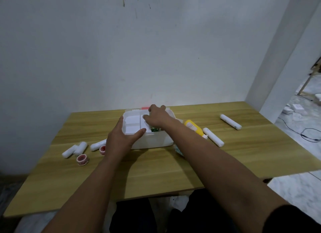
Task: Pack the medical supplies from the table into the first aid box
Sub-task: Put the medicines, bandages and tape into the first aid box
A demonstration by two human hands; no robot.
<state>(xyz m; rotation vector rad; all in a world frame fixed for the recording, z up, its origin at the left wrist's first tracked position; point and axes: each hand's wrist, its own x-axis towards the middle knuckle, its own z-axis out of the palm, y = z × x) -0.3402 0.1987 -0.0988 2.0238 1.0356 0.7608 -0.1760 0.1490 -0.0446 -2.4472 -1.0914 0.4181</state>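
Note:
A white first aid box stands in the middle of the wooden table. A white divided inner tray sits on its top. My left hand grips the tray's left and front edge. My right hand holds the tray's far right edge. Something green shows inside the box under the tray. White bandage rolls and two red tape rolls lie left of the box. A yellow bottle and two more white rolls lie to its right.
A white wall runs along the table's far edge. The table's right edge drops to a marble floor with a black cable. A patterned packet lies partly under my right forearm.

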